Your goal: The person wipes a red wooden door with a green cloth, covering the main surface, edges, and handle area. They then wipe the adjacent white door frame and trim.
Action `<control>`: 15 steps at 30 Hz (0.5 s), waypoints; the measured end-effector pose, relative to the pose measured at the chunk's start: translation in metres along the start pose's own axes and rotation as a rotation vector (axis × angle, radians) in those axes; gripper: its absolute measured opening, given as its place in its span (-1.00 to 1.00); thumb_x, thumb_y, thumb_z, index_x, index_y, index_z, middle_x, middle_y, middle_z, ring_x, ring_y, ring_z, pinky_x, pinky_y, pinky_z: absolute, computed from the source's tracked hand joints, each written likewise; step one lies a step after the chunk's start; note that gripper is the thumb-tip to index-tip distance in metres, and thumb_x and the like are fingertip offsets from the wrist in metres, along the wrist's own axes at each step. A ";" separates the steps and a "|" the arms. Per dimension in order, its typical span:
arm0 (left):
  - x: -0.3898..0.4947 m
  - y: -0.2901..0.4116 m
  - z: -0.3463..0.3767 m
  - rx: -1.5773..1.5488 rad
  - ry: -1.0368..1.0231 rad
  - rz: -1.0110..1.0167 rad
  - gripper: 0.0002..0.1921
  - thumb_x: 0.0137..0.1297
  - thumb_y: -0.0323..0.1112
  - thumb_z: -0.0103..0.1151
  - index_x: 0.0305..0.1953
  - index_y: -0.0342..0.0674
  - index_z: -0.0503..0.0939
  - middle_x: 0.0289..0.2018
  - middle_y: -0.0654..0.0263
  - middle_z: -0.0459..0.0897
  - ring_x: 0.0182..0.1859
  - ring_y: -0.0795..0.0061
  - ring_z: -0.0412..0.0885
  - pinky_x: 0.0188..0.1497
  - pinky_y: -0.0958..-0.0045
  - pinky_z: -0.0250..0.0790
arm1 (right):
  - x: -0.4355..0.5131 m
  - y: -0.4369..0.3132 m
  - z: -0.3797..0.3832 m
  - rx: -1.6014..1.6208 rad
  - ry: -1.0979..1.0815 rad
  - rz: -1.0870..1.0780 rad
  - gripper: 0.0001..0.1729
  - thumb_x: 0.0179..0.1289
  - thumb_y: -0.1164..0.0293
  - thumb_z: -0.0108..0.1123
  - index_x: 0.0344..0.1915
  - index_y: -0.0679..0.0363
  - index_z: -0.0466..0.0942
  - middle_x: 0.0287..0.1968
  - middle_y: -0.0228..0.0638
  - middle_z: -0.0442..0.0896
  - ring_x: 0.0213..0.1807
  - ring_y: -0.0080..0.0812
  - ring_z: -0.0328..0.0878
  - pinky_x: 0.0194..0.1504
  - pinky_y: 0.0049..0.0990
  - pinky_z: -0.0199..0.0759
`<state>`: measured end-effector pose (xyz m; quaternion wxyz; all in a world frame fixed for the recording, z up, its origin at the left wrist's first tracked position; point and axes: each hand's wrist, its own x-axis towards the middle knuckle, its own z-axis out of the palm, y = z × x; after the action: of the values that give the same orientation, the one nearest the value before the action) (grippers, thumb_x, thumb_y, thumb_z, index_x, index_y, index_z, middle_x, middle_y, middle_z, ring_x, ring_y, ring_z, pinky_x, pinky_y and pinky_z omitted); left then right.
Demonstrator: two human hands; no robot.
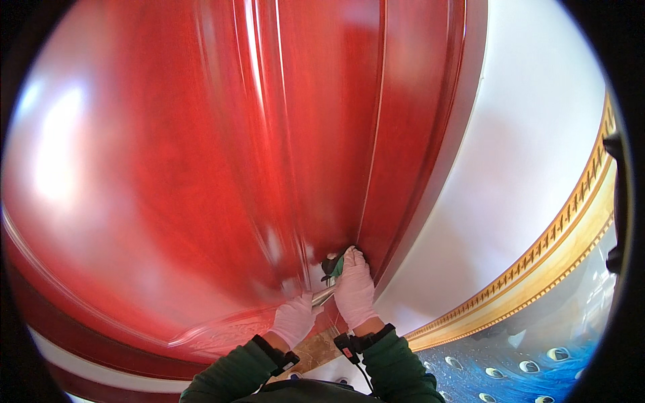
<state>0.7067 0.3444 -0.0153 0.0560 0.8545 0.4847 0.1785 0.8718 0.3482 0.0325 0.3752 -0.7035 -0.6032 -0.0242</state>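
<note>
A glossy red wooden door with raised moulding fills most of the head view. My left hand, in a pale pink glove, closes around the lever of a metal door handle low in the picture. To its right and a little higher, my right hand, gloved alike, holds a dark green and black cloth against the door by the handle's plate, near the door's edge. My right fingertips are partly hidden against the cloth.
A red door frame and a white wall stand to the right. Beyond them hangs a picture with an ornate gold frame and blue painting. Brown tiled floor shows below my hands. Cuffs with small devices, one with a cable, sit on both wrists.
</note>
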 end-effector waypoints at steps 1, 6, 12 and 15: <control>0.001 0.000 0.001 0.003 0.017 0.002 -0.59 0.32 0.01 0.20 -0.09 -0.23 0.47 -0.43 0.01 0.65 -0.43 -0.03 0.65 -0.40 0.02 0.47 | 0.000 0.000 0.002 0.015 0.018 0.003 -0.34 0.14 0.60 0.09 0.30 0.45 0.32 0.25 0.13 0.44 0.21 0.14 0.43 0.25 -0.19 0.39; 0.003 0.001 0.001 -0.043 -0.057 -0.046 -0.59 0.32 0.01 0.20 -0.07 -0.21 0.46 -0.40 0.00 0.66 -0.40 -0.04 0.66 -0.38 -0.02 0.48 | 0.000 0.000 -0.009 0.094 -0.067 0.108 -0.41 0.15 0.49 0.14 0.21 0.46 0.41 0.17 0.09 0.54 0.21 0.09 0.46 0.25 -0.21 0.38; 0.004 0.003 -0.008 -0.131 -0.079 -0.069 -0.57 0.35 0.03 0.16 -0.06 -0.24 0.45 -0.37 -0.08 0.67 -0.32 -0.16 0.65 -0.29 -0.10 0.46 | -0.013 0.010 -0.036 0.109 -0.119 -0.119 -0.52 0.19 0.43 0.10 0.15 0.19 0.54 0.07 -0.11 0.62 0.02 0.01 0.57 0.11 -0.22 0.47; 0.004 0.000 -0.008 -0.178 -0.135 -0.105 -0.58 0.35 -0.04 0.19 -0.01 -0.27 0.45 -0.30 -0.10 0.67 -0.26 -0.11 0.67 -0.22 -0.03 0.49 | -0.030 -0.002 -0.028 -0.077 -0.204 -0.246 -0.53 0.21 0.46 0.06 0.15 0.20 0.53 0.06 -0.16 0.62 -0.10 -0.05 0.59 -0.02 -0.20 0.52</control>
<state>0.7060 0.3467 -0.0069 0.1735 0.8295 0.5062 0.1598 0.8737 0.3076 0.0395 0.2790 -0.6370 -0.7183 -0.0215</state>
